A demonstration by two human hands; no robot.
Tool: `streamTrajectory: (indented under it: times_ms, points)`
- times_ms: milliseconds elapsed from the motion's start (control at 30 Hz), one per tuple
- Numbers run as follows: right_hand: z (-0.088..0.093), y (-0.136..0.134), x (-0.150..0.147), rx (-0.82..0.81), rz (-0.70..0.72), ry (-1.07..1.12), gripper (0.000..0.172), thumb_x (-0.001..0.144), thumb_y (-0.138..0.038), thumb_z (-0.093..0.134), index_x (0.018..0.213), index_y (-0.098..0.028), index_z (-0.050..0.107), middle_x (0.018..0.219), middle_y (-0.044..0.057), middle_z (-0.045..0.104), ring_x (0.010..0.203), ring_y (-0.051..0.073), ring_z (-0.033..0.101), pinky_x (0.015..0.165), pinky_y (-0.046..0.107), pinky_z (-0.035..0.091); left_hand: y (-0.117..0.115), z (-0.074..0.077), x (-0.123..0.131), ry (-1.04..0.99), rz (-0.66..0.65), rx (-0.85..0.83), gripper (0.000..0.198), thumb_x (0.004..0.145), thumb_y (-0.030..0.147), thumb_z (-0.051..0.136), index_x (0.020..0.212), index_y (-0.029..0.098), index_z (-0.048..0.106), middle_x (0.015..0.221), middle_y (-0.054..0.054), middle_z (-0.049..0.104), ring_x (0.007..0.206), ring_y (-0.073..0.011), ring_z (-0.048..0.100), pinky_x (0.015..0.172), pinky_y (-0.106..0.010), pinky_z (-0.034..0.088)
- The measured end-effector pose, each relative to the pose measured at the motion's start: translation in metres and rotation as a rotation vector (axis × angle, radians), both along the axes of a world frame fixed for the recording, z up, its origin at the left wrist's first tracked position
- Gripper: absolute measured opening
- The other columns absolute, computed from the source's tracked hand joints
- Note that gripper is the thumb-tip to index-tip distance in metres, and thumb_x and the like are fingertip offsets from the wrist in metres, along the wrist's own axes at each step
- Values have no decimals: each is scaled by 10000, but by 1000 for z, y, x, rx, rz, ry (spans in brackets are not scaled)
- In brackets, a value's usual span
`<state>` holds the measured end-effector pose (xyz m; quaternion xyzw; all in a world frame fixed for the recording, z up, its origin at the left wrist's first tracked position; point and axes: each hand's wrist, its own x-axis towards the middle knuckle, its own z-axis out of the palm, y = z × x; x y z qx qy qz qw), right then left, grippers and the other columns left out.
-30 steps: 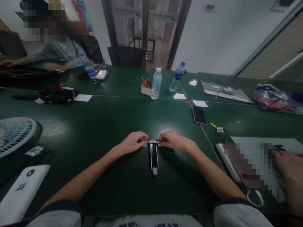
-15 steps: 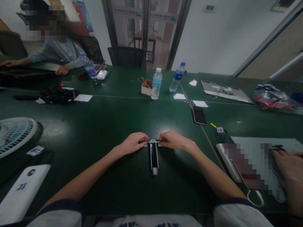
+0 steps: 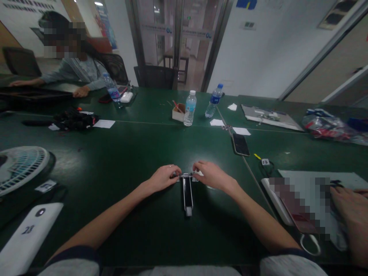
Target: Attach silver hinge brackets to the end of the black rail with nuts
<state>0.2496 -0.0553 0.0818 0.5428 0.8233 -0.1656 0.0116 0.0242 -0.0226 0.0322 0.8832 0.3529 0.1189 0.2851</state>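
Observation:
A slim T-shaped device [image 3: 188,193] with a dark face, pale edges and a grey tip lies on the green table in front of me. Its exact kind is not clear. Across its far end runs a short metal crossbar. My left hand [image 3: 164,178] has its fingers closed at the crossbar's left end, with the fingertips partly hidden. At the right end, my right hand [image 3: 213,175] is curled, thumb and forefinger slightly apart. A small pale patch shows between them, too blurred to name.
A phone [image 3: 240,144] lies to the right, beyond my right hand. Two water bottles [image 3: 190,109] and a small box [image 3: 178,112] stand farther back. A white fan [image 3: 23,168] and a white power bank [image 3: 30,234] are at left. Another person's hand [image 3: 349,203] rests at right.
My right thumb and forefinger have parted at the crossbar's right end. The left hand keeps its place on the device. The whole view has shifted slightly downward.

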Motion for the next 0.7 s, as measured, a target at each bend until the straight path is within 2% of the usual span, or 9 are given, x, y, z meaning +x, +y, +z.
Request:
streamTrajectory:
  times_ms: [100,200,367,533,633,700]
  points:
    - [4,-22,-27,43,-70,-4,257,938,-347,478,1132,-192,543,1085,103,583,884,210,614,690,294,445,4,0,-3,1,9,15,196,868,221,584,1056,173,608,955,-27,642,778,-153,589,702,-265,464]
    - [-7,-38,-52,10,-84,-36,382,918,-404,486,1255,-227,460,1191,137,514,856,240,630,639,328,476,10,1,-9,-37,48,45,210,875,247,561,1058,162,616,951,-35,650,729,-149,581,669,-270,460]
    - [-26,-41,-70,40,-100,-139,398,915,-225,411,1313,-238,416,1231,171,463,831,269,649,592,353,484,25,-3,-25,-106,172,91,194,867,250,547,1006,152,642,937,-50,662,752,-168,590,693,-297,470]
    - [-36,-11,-49,90,-147,-196,362,935,-191,346,1272,-259,461,1211,150,463,838,252,650,613,335,479,42,-18,-46,-188,350,45,197,858,255,549,988,142,644,924,-63,669,787,-179,607,708,-305,487]
    - [-40,27,-20,107,-237,-226,380,931,-174,350,1285,-242,471,1201,157,459,905,268,642,670,343,484,49,-27,-54,-253,457,0,211,859,291,558,984,144,644,898,-62,673,784,-181,613,710,-310,494]
    - [-43,58,0,139,-299,-259,402,922,-140,347,1285,-241,485,1200,157,458,923,258,642,708,334,479,50,-29,-55,-279,459,-21,214,858,300,564,982,146,645,904,-62,675,796,-181,618,722,-313,496]
